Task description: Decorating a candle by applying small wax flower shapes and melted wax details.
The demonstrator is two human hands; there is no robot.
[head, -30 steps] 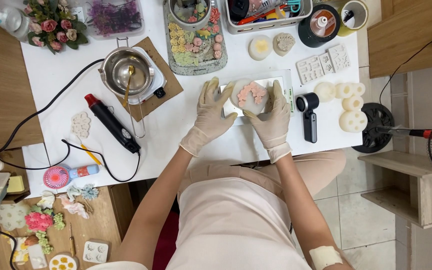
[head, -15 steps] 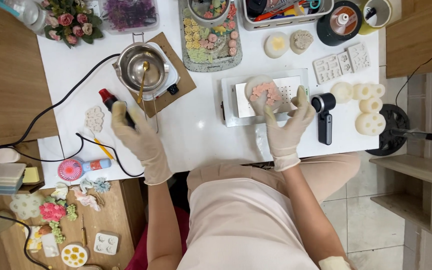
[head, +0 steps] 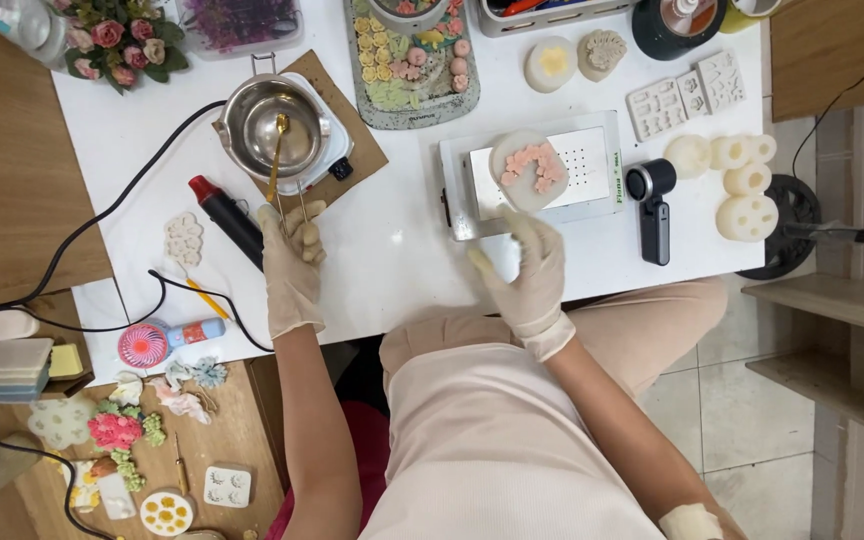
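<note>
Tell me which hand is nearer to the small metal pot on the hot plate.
Left. The left hand is just below the metal pot, at the pot's handle by the black heat tool. The right hand is far off to the side, below the round mould.

From where I watch, the scale (head: 592, 165) anchors everything: a round mould (head: 530, 168) sits on it, the pot (head: 272, 125) lies well to its left, a small camera (head: 652, 205) just right, and the tray (head: 414, 60) behind.
</note>
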